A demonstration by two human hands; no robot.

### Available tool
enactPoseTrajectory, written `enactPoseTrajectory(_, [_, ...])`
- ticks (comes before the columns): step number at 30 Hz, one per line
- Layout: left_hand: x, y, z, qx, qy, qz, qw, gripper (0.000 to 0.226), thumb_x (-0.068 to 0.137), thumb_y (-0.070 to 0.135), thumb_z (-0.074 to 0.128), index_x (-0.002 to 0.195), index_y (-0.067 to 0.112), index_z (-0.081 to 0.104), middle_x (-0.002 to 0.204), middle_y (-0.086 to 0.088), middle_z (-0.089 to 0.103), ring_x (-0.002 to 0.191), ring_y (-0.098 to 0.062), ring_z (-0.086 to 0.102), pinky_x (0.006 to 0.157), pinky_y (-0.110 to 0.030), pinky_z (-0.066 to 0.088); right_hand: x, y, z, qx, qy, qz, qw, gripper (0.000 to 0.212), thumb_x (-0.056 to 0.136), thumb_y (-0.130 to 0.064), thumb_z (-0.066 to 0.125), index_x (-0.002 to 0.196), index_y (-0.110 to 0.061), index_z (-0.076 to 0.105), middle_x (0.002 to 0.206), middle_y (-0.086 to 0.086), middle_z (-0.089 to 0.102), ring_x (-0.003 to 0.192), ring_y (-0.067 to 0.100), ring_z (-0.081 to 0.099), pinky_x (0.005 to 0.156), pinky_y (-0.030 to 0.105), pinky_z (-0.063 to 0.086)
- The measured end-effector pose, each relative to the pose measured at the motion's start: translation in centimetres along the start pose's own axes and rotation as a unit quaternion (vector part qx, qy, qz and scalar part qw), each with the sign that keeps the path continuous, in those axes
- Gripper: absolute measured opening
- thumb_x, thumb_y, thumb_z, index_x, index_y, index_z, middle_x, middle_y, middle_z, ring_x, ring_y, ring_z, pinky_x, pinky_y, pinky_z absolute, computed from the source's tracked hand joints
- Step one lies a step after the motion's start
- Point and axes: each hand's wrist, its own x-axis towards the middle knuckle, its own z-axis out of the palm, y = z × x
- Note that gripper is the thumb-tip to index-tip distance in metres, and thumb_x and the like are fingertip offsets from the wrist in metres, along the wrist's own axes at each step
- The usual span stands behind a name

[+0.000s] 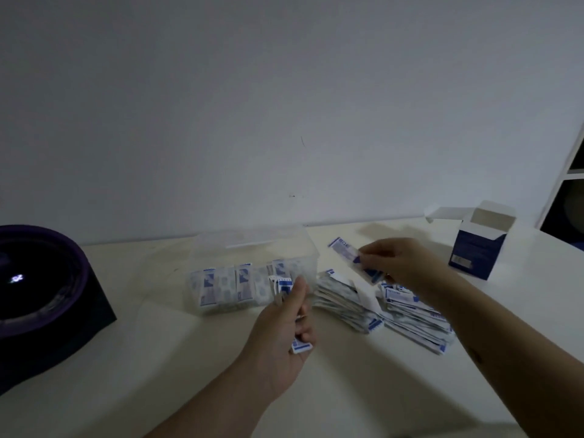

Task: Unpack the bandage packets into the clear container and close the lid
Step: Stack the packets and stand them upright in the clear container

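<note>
Dimly, packets (410, 320) on cream table (189, 358), white wall (284, 105) (scuffed)

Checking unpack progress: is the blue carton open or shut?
Open. The blue carton stands upright, top flap folded back, pale inside walls showing. Whether anything is left inside: cannot tell.

A plain, dimly lit room, likely in a home: a bare white wall (284, 105) behind a cream counter (158, 358), with a white shelf unit (573, 175) (only its edge shows) at the right.
</note>
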Motion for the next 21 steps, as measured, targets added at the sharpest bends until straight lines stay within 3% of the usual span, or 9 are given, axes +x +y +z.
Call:
enactPoseTrajectory(2, [0.1, -0.4, 0.0, 0.017, -0.008, 0.006, 1.000, 0.033, 0.064, 0.038, 0.067, 0.084, 0.013, 0.059, 0.056, 0.006, 0.040, 0.036, -0.003, 0.025, 0.035, -0.015, 0.024, -2.7, -0.8, 1.7, 0.158, -0.054, 0.029, 0.985, 0.005, 0.084, -0.007, 0.066, 0.081, -0.010, 0.063, 0.068, 0.007, 0.068, 0.053, 0.012, 0.048, 0.049, 0.019, 0.037])
enactPoseTrajectory(5, [-0.4, -0.3, 0.3, 0.051, -0.017, 0.003, 0.999, 0.027, 0.067, 0.035, 0.069, 0.082, 0.014, 0.062, 0.061, -0.001, 0.050, 0.042, -0.008, 0.043, 0.041, -0.019, 0.034, -5.8, -1.0, 5.3, 0.167, -0.102, 0.002, 0.981, 0.010, 0.084, -0.008, 0.067, 0.077, -0.007, 0.060, 0.072, 0.013, 0.069, 0.052, 0.009, 0.054, 0.047, 0.016, 0.037])
enactPoseTrajectory(7, [-0.6, -0.5, 0.1, 0.078, 0.011, 0.000, 0.997, 0.014, 0.086, 0.026, 0.060, 0.083, 0.014, 0.068, 0.072, -0.008, 0.066, 0.055, -0.018, 0.061, 0.049, -0.022, 0.044, -6.4, -1.0, 6.4, 0.128, -0.119, -0.023, 0.984, 0.010, 0.087, -0.012, 0.064, 0.079, -0.006, 0.063, 0.069, 0.004, 0.068, 0.050, 0.002, 0.055, 0.047, 0.010, 0.039])
enactPoseTrajectory(8, [-0.7, -0.6, -0.1, 0.076, 0.028, 0.002, 0.997, 0.019, 0.092, 0.021, 0.054, 0.083, 0.015, 0.068, 0.074, -0.008, 0.068, 0.059, -0.018, 0.063, 0.051, -0.023, 0.045, -6.3, -1.0, 6.3, 0.100, -0.113, -0.033, 0.988, 0.013, 0.089, -0.016, 0.063, 0.081, -0.006, 0.065, 0.068, -0.001, 0.068, 0.051, 0.001, 0.055, 0.048, 0.009, 0.039])
enactPoseTrajectory(11, [-0.6, -0.2, -0.8, 0.019, 0.066, 0.005, 0.998, 0.024, 0.096, 0.014, 0.047, 0.080, 0.013, 0.065, 0.065, -0.001, 0.064, 0.063, -0.011, 0.056, 0.055, -0.025, 0.043, -4.0, 0.9, 4.3, -0.087, 0.022, -0.064, 0.994, 0.015, 0.088, -0.031, 0.062, 0.086, -0.017, 0.066, 0.080, -0.006, 0.069, 0.065, 0.004, 0.058, 0.061, 0.014, 0.044])
enactPoseTrajectory(13, [-0.4, 0.1, -1.3, -0.004, 0.065, 0.006, 0.998, 0.022, 0.096, 0.015, 0.048, 0.080, 0.011, 0.063, 0.055, 0.002, 0.057, 0.054, -0.006, 0.050, 0.048, -0.020, 0.040, -2.6, 2.4, 2.8, -0.240, 0.066, -0.043, 0.967, 0.029, 0.086, -0.041, 0.062, 0.106, -0.020, 0.063, 0.099, -0.005, 0.067, 0.086, 0.010, 0.061, 0.077, 0.025, 0.048])
enactPoseTrajectory(16, [-0.1, -0.1, -1.4, 0.003, 0.043, 0.014, 0.999, 0.022, 0.095, 0.019, 0.047, 0.079, 0.010, 0.059, 0.042, 0.005, 0.040, 0.047, -0.008, 0.036, 0.049, -0.020, 0.031, -0.9, 3.6, 2.0, -0.336, -0.012, 0.020, 0.942, 0.060, 0.083, -0.047, 0.062, 0.131, -0.014, 0.049, 0.121, 0.004, 0.061, 0.112, 0.021, 0.055, 0.093, 0.035, 0.046])
enactPoseTrajectory(21, [-0.6, -0.5, -1.0, -0.016, 0.034, 0.022, 0.999, 0.021, 0.094, 0.018, 0.051, 0.077, 0.009, 0.058, 0.042, 0.003, 0.033, 0.054, -0.013, 0.045, 0.068, -0.029, 0.045, 0.9, 3.0, 2.5, -0.349, -0.046, 0.022, 0.936, 0.052, 0.077, -0.031, 0.066, 0.124, -0.014, 0.054, 0.116, 0.005, 0.063, 0.104, 0.022, 0.056, 0.086, 0.030, 0.047])
